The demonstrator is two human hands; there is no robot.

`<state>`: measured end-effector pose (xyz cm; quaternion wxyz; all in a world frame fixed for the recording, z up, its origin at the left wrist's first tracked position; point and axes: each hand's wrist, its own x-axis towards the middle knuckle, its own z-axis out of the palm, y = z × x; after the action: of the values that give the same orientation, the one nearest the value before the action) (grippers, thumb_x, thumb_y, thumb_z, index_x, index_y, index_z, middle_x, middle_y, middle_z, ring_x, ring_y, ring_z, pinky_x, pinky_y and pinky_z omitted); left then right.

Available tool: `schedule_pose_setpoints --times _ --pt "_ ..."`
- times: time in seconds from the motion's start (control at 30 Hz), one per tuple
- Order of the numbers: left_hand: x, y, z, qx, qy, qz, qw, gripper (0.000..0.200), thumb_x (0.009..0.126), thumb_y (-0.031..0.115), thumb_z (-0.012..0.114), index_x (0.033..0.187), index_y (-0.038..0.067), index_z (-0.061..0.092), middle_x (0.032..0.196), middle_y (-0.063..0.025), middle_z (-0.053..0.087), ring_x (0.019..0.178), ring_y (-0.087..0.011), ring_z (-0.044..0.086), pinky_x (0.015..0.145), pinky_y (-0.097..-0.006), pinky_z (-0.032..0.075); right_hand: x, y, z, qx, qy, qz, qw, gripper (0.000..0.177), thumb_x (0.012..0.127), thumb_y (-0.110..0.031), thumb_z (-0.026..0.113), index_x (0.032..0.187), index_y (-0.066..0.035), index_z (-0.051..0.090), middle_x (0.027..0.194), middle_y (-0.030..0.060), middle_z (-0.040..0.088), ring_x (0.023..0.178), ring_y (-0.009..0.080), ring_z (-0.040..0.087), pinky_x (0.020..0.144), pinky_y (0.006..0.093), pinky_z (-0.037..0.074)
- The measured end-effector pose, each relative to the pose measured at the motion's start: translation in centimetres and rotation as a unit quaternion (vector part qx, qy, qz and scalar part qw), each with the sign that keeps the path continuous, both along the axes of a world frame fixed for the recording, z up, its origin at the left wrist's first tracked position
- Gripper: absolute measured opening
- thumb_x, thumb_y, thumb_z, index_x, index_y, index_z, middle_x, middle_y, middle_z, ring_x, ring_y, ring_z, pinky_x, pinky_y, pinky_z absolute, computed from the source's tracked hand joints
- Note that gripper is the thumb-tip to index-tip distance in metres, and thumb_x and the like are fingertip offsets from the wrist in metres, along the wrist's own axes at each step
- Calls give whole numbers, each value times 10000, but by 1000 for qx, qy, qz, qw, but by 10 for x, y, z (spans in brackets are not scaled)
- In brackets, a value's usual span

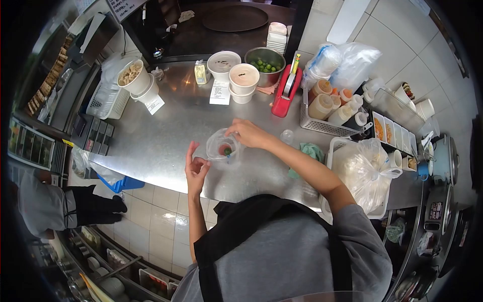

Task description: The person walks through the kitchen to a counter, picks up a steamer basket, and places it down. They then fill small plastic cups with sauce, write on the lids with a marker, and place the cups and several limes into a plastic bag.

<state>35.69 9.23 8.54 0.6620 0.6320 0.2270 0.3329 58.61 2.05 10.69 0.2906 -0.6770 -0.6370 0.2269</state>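
Observation:
A clear plastic bag (216, 147) stands on the steel counter (176, 131), its mouth open upward. Inside it is something red and green, too small to make out. My right hand (245, 134) pinches the bag's rim at the upper right. To the left of the bag is my left hand (196, 165), its fingers apart, with the thumb and fingertips near the plastic and nothing visibly held. Right of my right hand lies a small clear plastic item (287, 136), beside a green cloth (312, 151).
Lidded tubs (244, 75), a metal bowl of green fruit (264, 66) and a red tape dispenser (287, 91) line the back. Sauce bottles fill a basket (322, 122) at right. A large bagged bundle (362, 173) lies nearer. Another person (48, 204) stands at far left.

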Motion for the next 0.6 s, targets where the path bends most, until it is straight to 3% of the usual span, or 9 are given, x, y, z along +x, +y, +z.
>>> schedule_pose_setpoints --times 0.03,0.07,0.2,0.3,0.33,0.43,0.6 --pt "-1 1 -8 35 8 4 999 836 669 -34 652 1383 83 232 1370 -134 301 961 -165 518 851 -334 431 -2 0 1 3 9 -3 1000 111 737 -73 584 821 -83 656 1087 157 452 921 365 524 820 439 443" --pt "-4 0 -15 75 82 2 994 996 611 38 718 1410 105 127 1398 -138 246 1116 -195 441 947 -367 351 -5 -3 3 -32 -19 -16 999 111 730 -61 582 813 -82 653 1081 169 447 887 371 536 803 432 450" --pt "22 -5 -30 178 108 -54 977 975 600 30 733 1389 91 164 1339 -167 327 1238 -283 352 999 -381 316 -31 -16 6 -119 -66 -56 989 89 709 -60 589 772 -89 644 1052 208 437 788 389 573 735 430 477" --pt "36 0 -63 90 107 -100 985 918 605 30 725 1363 69 209 1289 -156 408 1198 -272 408 981 -348 342 -33 -17 -15 -132 -77 -81 985 79 706 -95 606 773 -92 648 1057 226 430 753 401 582 712 440 489" --pt "40 0 -63 119 103 -83 984 817 617 6 693 1322 58 284 1229 -145 473 1146 -259 463 958 -337 369 -33 -17 -23 -136 -84 -91 983 84 707 -106 611 779 -92 650 1063 231 426 743 406 584 709 442 492" --pt "45 -4 -61 131 110 -56 984 717 630 -26 656 1278 48 359 1215 -143 480 1125 -253 477 943 -335 379 -33 -16 -40 -158 -73 -91 980 98 712 -129 628 799 -91 655 1084 240 403 756 414 583 735 439 492" --pt "44 -4 -65 147 118 -63 980 623 665 -10 659 1232 38 405 1173 -116 506 1095 -229 490 930 -329 383 -44 -25 -27 -196 -68 -133 969 224 672 -203 692 874 -111 664 1133 229 369 852 406 576 773 439 488"
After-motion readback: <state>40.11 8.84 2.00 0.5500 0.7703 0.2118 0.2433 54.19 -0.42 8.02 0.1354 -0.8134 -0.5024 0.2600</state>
